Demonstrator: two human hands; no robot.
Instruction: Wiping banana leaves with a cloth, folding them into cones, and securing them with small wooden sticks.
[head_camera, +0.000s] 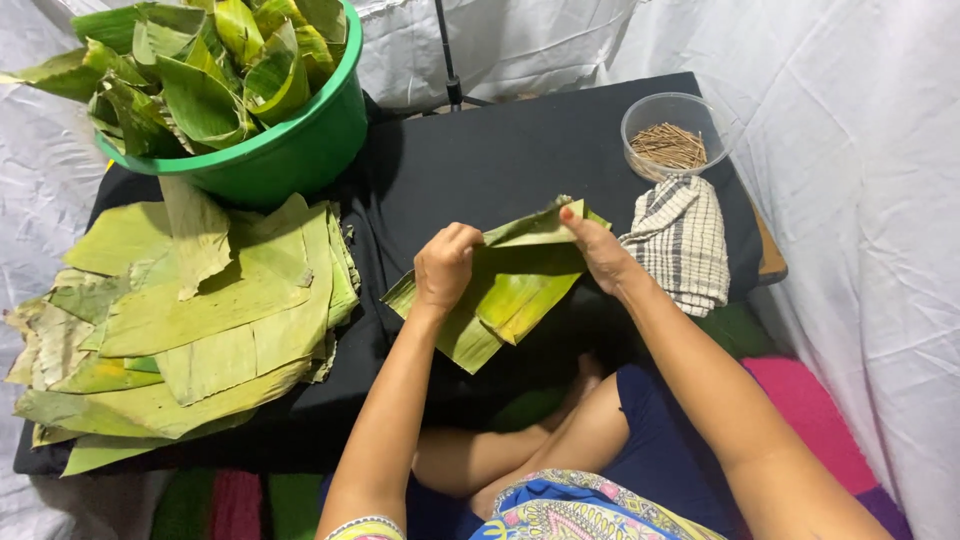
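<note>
Both hands grip one folded banana leaf (510, 285) above the black table (500, 150), its long axis running near-left to far-right, left hand (445, 268) pinching the middle, right hand (598, 250) the far-right tip.

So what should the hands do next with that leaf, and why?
Probably pin it: the left hand and right hand hold the folded leaf in a shape, and the bowl of sticks sits beyond the right hand.
</note>
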